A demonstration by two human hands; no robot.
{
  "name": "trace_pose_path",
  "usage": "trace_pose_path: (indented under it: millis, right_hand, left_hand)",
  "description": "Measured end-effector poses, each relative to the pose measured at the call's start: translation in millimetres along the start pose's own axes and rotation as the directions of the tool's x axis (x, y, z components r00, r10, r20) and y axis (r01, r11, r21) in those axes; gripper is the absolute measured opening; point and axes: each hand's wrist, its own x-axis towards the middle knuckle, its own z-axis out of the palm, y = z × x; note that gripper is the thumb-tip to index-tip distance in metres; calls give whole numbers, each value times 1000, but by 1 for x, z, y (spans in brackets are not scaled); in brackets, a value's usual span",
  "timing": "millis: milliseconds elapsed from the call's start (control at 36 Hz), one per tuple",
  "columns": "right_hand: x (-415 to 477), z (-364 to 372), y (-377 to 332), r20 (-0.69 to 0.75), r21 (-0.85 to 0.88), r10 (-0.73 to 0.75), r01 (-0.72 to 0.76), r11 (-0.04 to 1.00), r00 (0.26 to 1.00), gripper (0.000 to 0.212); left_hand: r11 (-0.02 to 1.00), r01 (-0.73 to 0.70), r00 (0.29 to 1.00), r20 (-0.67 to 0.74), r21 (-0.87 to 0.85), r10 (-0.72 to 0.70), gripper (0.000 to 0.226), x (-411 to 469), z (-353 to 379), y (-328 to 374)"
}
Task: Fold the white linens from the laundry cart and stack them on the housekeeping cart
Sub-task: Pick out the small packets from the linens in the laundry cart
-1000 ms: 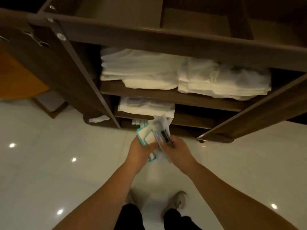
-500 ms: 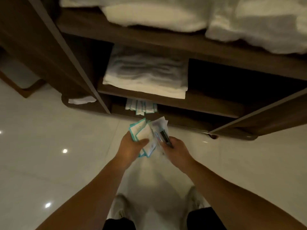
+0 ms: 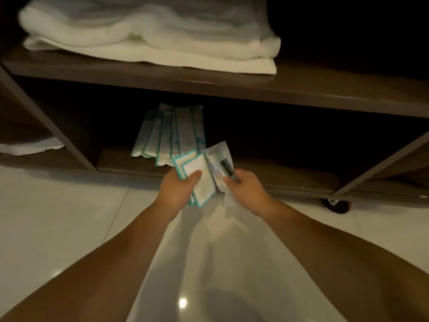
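My left hand (image 3: pixel 178 190) grips a small stack of white packets with teal borders (image 3: pixel 197 174), thumb pressed on the top one. My right hand (image 3: pixel 247 189) pinches clear plastic-wrapped amenity packets (image 3: pixel 219 162), one with a dark item inside. Both hands are just in front of the bottom shelf (image 3: pixel 267 175) of the dark wooden housekeeping cart. More teal-edged packets (image 3: pixel 171 133) lean in a row on that shelf. Folded white linens (image 3: pixel 148 36) lie stacked on the shelf (image 3: pixel 301 89) above.
A diagonal cart frame bar (image 3: pixel 46 119) runs on the left, another on the right (image 3: pixel 380 163). A caster wheel (image 3: pixel 336 205) sits at the lower right. A white cloth (image 3: pixel 30 146) lies at the far left. Glossy pale floor tiles (image 3: pixel 58 228) lie below.
The view has dropped lower and closer to the cart's bottom shelf. Both hands moved forward with their packets toward the row of teal-edged packets.
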Motion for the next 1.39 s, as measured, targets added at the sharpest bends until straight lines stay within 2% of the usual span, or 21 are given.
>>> trace_pose_path:
  millis: [194,306,417,472,611,694,806,889,944,1000,1056,1083,1111,1167,1250,1333,1389]
  right_hand:
    - [52,-12,25,-163,-47,38,-46,998,986,23]
    - [84,-22,25,-225,-174,69,-110,979,972,29]
    - [109,-31,16,-269,-457,104,-222,861,958,35]
    - [116,-33,16,-300,-458,121,-254,852,946,37]
    - [124,-35,19,-344,-498,130,-298,814,930,60]
    - [123,-32,22,-337,-538,105,-283,794,936,71]
    - [108,-28,30,-269,-643,-67,-127,755,961,72]
    - [98,-32,28,-273,-658,-105,-106,746,956,67]
    - [91,-36,27,-314,-606,-135,-89,791,940,56]
    - [78,-39,23,-365,-488,-232,27,872,902,43]
    - [56,-36,16,-351,-236,-272,197,952,896,30]
    - [43,-33,9,-291,-74,-245,234,970,925,26]
    - [33,-29,5,-211,88,-211,234,968,954,25]
    - [19,-24,3,-56,317,-117,129,940,992,28]
    - [3,-25,10,151,451,-30,-42,891,988,22]
    - [-7,-33,18,170,565,-35,-68,823,985,24]
    - [-10,-37,22,156,626,-49,-61,777,987,28]
  left_hand:
    - [1000,5,1000,28,8,-5,26,13,7,-4]
    - [999,-16,998,55,37,14,27,16,7,-10]
    - [995,-78,994,84,59,73,22,21,3,-7]
    - [996,-87,995,59,29,85,21,22,3,-3]
    - [997,-76,994,83,-8,76,19,17,6,0]
    - [997,-80,992,95,3,80,22,17,8,1]
    - [995,-101,989,111,16,99,23,18,9,5]
    - [994,-105,988,113,23,102,26,15,9,8]
    - [993,-114,987,120,23,110,29,13,9,10]
    - [993,-118,985,127,15,115,32,13,9,10]
    - [993,-120,983,139,4,118,32,13,11,12]
    - [993,-121,982,146,-6,120,31,13,13,13]
    - [992,-123,980,154,-22,125,30,13,16,14]
    - [989,-126,973,187,-73,137,27,11,25,17]
    - [981,-155,958,225,-116,178,16,8,41,19]
    - [977,-177,952,233,-116,200,12,5,59,19]
    - [974,-197,946,240,-108,218,18,2,69,19]
